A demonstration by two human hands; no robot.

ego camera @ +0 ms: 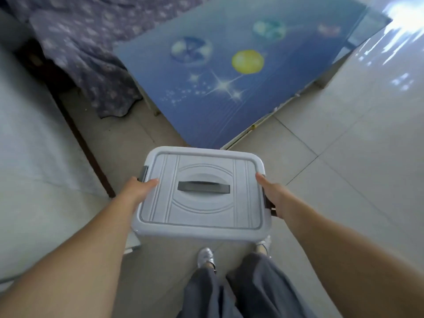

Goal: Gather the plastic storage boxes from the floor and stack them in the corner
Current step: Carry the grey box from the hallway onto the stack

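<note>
A pale grey plastic storage box (pixel 202 214) with a dark handle on its lid and dark side clips is held up above the floor in front of me. My left hand (pixel 140 188) grips its left side by the clip, thumb resting on the lid. My right hand (pixel 271 195) holds the right side, covering part of that clip. The box's lower body is hidden under its lid. No other storage box is in view.
A low table with a blue glass top (pixel 241 88) printed with planets and stars stands just ahead. A purple patterned cloth (pixel 91 53) hangs at the upper left. A white mattress (pixel 34 168) lies along the left. Tiled floor (pixel 344 145) spreads to the right. My feet (pixel 206 254) are below the box.
</note>
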